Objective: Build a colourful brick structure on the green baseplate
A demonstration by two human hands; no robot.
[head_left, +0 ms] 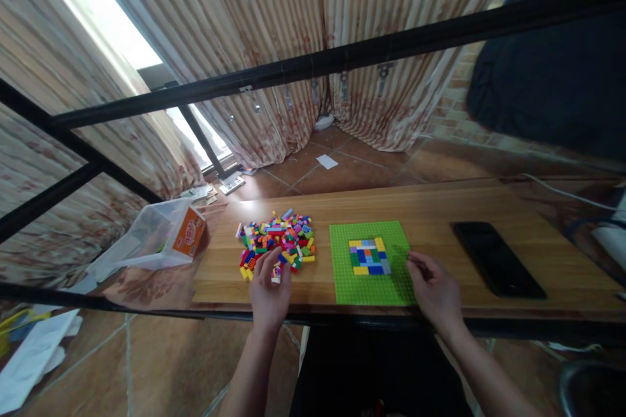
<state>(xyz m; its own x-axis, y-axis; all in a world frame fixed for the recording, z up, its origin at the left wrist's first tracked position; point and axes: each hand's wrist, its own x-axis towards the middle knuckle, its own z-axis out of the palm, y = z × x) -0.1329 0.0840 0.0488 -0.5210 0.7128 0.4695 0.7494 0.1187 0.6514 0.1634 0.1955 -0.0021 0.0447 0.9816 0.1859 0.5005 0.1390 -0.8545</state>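
My left hand [270, 293] reaches into the near side of a heap of small coloured toy bricks [278, 238]. Its thumb and fingers are bent but apart, with bricks visible between them. To the right lies a green studded baseplate [345, 290], flat on the table. A roughly square patch of bricks [370, 257] in yellow, blue, white, green and orange is fixed near its middle. At the plate's right edge is my right hand [435, 287], fingers curled and thumb pressed toward them. Whatever its fingertips hold is too small or hidden to make out.
A black phone [496, 257] lies right of the plate on the wooden table [313, 205]. Left of the table, a clear plastic bin [161, 234] with an orange label lies tipped. A dark metal bar [313, 65] crosses beyond the table, before striped curtains [274, 13].
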